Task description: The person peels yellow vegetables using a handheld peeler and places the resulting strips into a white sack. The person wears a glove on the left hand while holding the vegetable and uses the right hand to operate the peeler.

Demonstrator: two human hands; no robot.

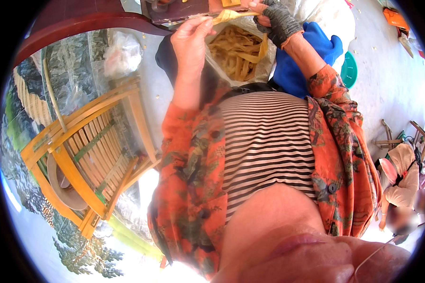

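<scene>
My bare left hand pinches one end of a thin yellow strip between thumb and fingertips. The strip is slightly twisted near that end. At its other end, the fingers of my right hand grip it; this hand wears a dark grey fingerless knit glove. Below the strip, between my legs, stands an open white sack with many similar yellow strips inside. The strips' material is not clear.
Ahead is a dark red-brown table edge. A wooden slatted chair holding a hat lies left, near a clear plastic bag. Blue cloth and a green basin are right; another person is farther right.
</scene>
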